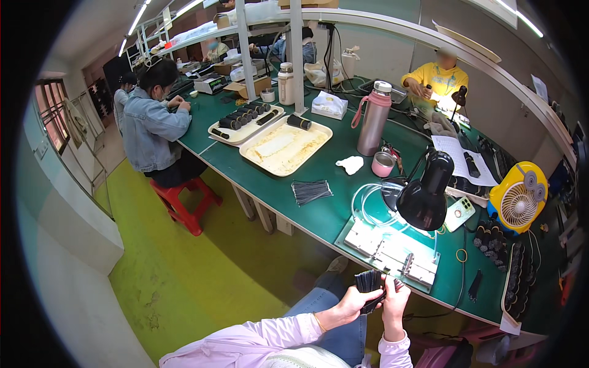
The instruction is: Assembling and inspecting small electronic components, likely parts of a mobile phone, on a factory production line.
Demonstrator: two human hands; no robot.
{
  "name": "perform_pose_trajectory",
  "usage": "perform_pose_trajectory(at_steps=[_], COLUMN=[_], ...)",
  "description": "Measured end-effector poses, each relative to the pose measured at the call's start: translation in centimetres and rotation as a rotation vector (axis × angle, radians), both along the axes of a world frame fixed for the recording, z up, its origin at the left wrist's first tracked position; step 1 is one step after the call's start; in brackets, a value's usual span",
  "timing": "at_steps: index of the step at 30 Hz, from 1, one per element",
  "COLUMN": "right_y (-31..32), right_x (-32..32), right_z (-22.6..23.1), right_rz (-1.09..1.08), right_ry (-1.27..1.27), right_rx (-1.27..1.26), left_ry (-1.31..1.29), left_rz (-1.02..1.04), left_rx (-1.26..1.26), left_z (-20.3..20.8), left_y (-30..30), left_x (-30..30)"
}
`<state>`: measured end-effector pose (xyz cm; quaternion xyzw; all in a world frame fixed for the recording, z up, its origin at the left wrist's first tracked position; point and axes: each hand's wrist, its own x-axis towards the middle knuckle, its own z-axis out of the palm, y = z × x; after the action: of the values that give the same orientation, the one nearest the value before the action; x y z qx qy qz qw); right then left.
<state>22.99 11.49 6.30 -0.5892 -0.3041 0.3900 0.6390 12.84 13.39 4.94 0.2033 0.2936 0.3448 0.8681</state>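
My left hand (351, 305) is wrapped round a bundle of short black wires (368, 282), held upright above my lap by the table's near edge. Against the bundle's right side, my right hand (394, 302) has its fingers closed on some of the wires; their exact grip is partly hidden. Just beyond my hands lies a metal fixture (386, 245) on a board, brightly lit by a black desk lamp (426, 196). A loose pile of similar black wires (311, 192) rests on the green table, left of the fixture.
Farther off are a cream tray (285, 162), a second tray with black rolls (239, 116), a pink-and-steel flask (374, 119) and a pink cup (383, 164). A yellow fan (520, 197) and a phone (459, 214) are at right. Co-workers sit across and at left, one on a red stool (187, 205).
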Motion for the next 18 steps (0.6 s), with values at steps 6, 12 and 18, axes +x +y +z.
perform_pose_trajectory(at_steps=[6,12,18], right_y=[-0.04,-0.07,-0.11], right_x=[-0.12,-0.02,0.02], right_z=[0.44,0.26,-0.07], right_rz=[0.003,0.007,0.004], right_ry=[0.014,0.015,0.017], right_rx=[-0.003,0.001,0.011], left_ry=[-0.012,-0.004,0.002], left_rz=[0.0,0.001,-0.001], left_rx=[0.003,-0.013,-0.011], left_z=[-0.18,0.22,0.16], left_y=[0.0,-0.07,-0.12], left_x=[0.0,-0.11,-0.14])
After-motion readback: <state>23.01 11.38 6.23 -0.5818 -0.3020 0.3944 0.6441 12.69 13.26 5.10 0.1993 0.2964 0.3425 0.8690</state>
